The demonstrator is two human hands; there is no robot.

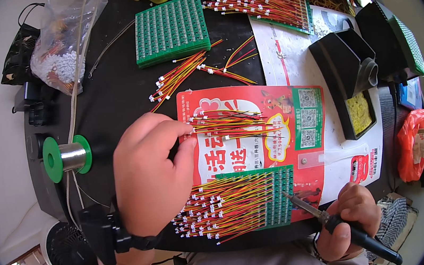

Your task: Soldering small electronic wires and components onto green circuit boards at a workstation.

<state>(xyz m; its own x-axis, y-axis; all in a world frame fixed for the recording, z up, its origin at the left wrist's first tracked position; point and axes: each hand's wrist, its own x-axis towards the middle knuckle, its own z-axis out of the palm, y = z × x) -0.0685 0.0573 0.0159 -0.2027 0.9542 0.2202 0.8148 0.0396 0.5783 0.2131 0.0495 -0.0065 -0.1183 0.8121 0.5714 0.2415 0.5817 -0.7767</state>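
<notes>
Far left, a spool of solder is passed; next, the left hand is spotted, thumb and forefinger nearly closed at the plug ends of the loose wires on the red sheet; whether one is gripped cannot be told. Those wires should be light and springy, easily tangled, best pinched just behind the white plugs. Nearer, the green board is seen lying flat, wires fanned leftward; probably stiff and thin, best taken by its edges, its joints not tugged. And at right, the soldering iron is gripped by the right hand, fingers curled around the dark handle; its tip, likely hot, should be avoided.
</notes>
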